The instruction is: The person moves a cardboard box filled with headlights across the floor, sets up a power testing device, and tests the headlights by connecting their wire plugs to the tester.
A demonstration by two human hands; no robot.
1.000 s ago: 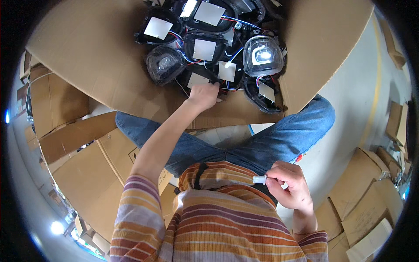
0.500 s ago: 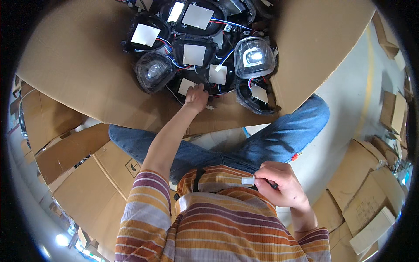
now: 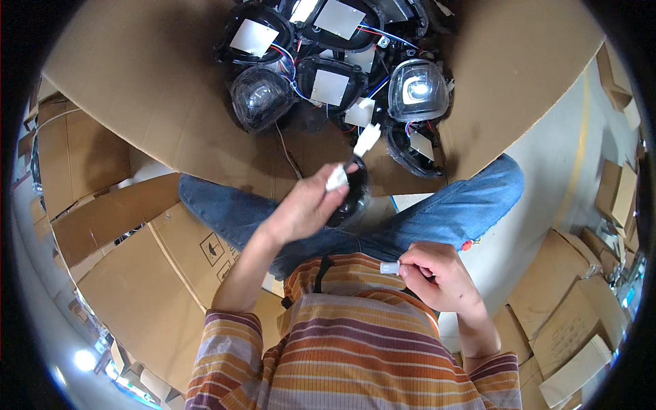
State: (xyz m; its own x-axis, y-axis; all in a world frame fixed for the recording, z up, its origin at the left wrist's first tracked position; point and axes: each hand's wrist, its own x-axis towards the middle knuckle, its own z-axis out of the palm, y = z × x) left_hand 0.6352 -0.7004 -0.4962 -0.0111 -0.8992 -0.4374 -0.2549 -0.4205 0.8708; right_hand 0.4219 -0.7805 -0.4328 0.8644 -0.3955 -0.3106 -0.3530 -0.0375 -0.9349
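Above my lap, near the box's front edge, my left hand (image 3: pixel 311 208) grips a lamp unit. Its dark glossy housing (image 3: pixel 355 198) shows past the fingers, and a white piece sits at the fingertips. A white connector (image 3: pixel 367 139) juts up beyond it. Lower down at the right, the fingers of my right hand (image 3: pixel 437 273) are pinched on a small white plastic connector (image 3: pixel 389 268). What lies inside that palm is hidden.
An open cardboard box (image 3: pixel 526 82) holds several black lamp units with silvery plates and coloured wires. One clear-lensed lamp (image 3: pixel 418 90) lies at its right, another lamp (image 3: pixel 262 98) at its left. Flattened cartons (image 3: pixel 143 280) lie at my left, more cardboard (image 3: pixel 574 301) at right.
My left hand has come out of the box toward me, bringing a lamp unit with it. My right hand stays nearly in place with the white connector. The view has shifted slightly.
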